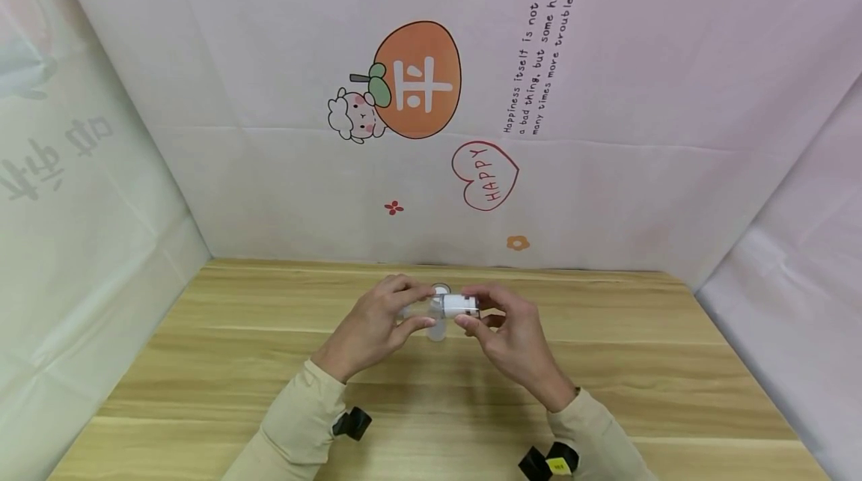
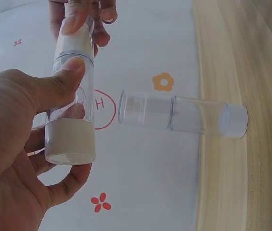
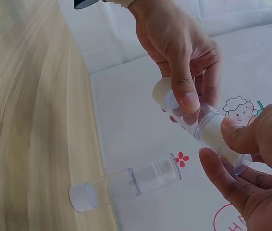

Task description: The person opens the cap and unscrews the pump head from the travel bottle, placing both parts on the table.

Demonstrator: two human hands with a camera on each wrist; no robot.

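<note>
Both hands hold a clear plastic bottle (image 1: 461, 306) lengthwise between them, above the wooden table. My left hand (image 1: 374, 320) grips its transparent body near the white base (image 2: 70, 140), with the thumb along the wall. At the other end, my right hand (image 1: 509, 328) pinches the clear cap over the white top part between thumb and fingers. A ring line between cap and body shows between the hands. A second, similar clear bottle (image 2: 189, 114) with a white base stands upright on the table, just beyond the held one and partly covered by it in the head view.
The wood-grain table (image 1: 606, 376) spreads out around the hands. A white printed sheet (image 1: 283, 189) rises behind its far edge, with more sheeting on the left and right sides. Black wrist devices (image 1: 352, 423) are strapped over both sleeves.
</note>
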